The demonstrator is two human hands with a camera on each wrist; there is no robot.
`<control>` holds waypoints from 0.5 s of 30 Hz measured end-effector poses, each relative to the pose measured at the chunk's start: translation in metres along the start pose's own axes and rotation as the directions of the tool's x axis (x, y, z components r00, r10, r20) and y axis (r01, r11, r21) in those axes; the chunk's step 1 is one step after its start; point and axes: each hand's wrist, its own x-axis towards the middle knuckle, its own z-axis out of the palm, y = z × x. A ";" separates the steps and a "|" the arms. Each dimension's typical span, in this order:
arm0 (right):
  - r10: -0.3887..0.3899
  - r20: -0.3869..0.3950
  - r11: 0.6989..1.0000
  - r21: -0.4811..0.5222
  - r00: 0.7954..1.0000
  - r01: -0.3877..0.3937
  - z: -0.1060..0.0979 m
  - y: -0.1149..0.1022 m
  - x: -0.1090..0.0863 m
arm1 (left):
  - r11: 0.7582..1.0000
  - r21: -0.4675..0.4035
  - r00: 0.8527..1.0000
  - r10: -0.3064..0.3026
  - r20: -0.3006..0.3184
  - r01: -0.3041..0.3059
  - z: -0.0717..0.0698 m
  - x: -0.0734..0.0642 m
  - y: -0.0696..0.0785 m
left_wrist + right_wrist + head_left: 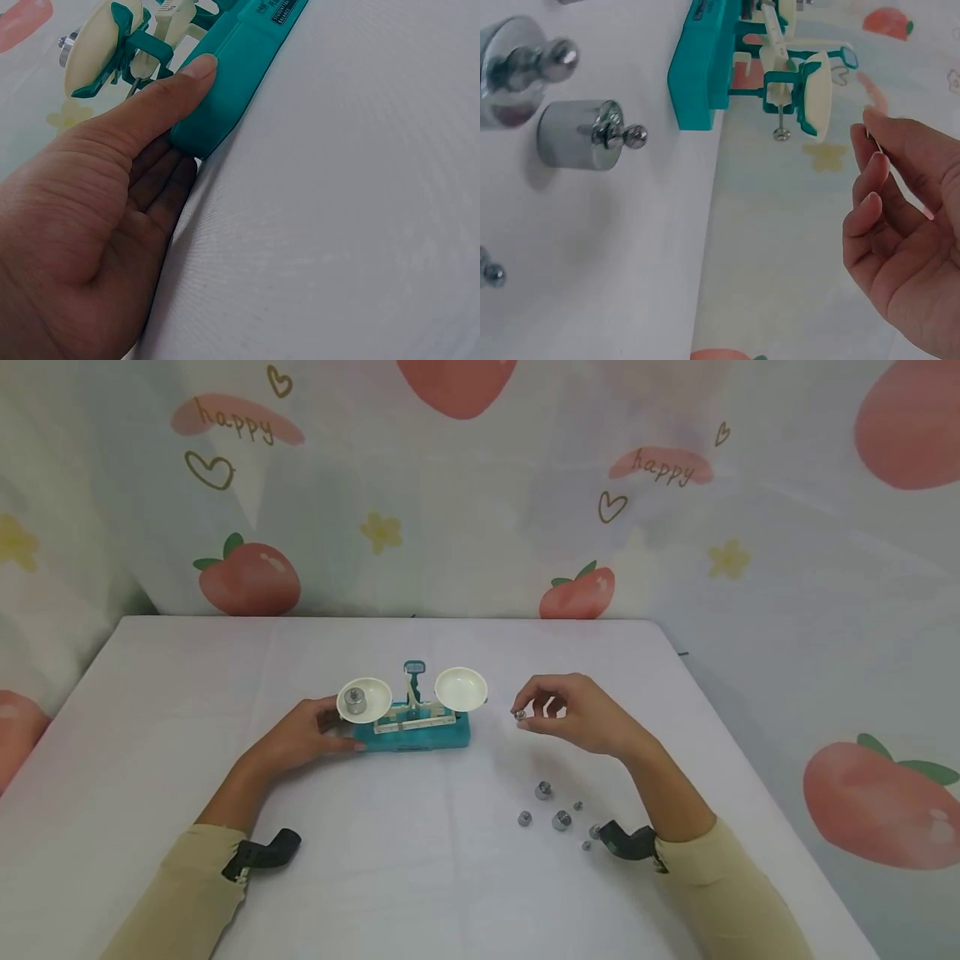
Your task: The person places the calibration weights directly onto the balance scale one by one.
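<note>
A teal balance scale (412, 741) with two cream pans stands on the table. My left hand (300, 737) holds the left end of its base; in the left wrist view the thumb (180, 86) lies along one face, the other fingers behind. One metal weight (356, 700) sits in the left pan (379, 700), while the right pan (461, 689) has nothing in it. Just right of that pan, my right hand (581, 714) is raised, pinching a small metal weight (521, 715) between thumb and fingertips. In the right wrist view the fingers mostly hide this weight.
Several knobbed metal weights of different sizes, among them a larger one (562, 820), are scattered on the white-covered table (360, 885), below and in front of my right hand. A printed fruit-pattern cloth (465, 510) hangs behind the table. Each sleeve carries a black wrist camera (266, 852).
</note>
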 end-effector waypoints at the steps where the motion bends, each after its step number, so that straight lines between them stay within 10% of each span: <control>1: -0.011 -0.003 1.000 0.001 1.000 0.011 0.000 -0.003 0.001 | 1.000 0.001 1.000 0.001 0.001 -0.001 0.000 0.000 0.000; 15: -0.107 -0.042 0.993 0.040 0.993 0.109 0.008 -0.025 0.018 | 1.000 -0.001 1.000 0.009 -0.002 -0.009 0.000 0.002 -0.003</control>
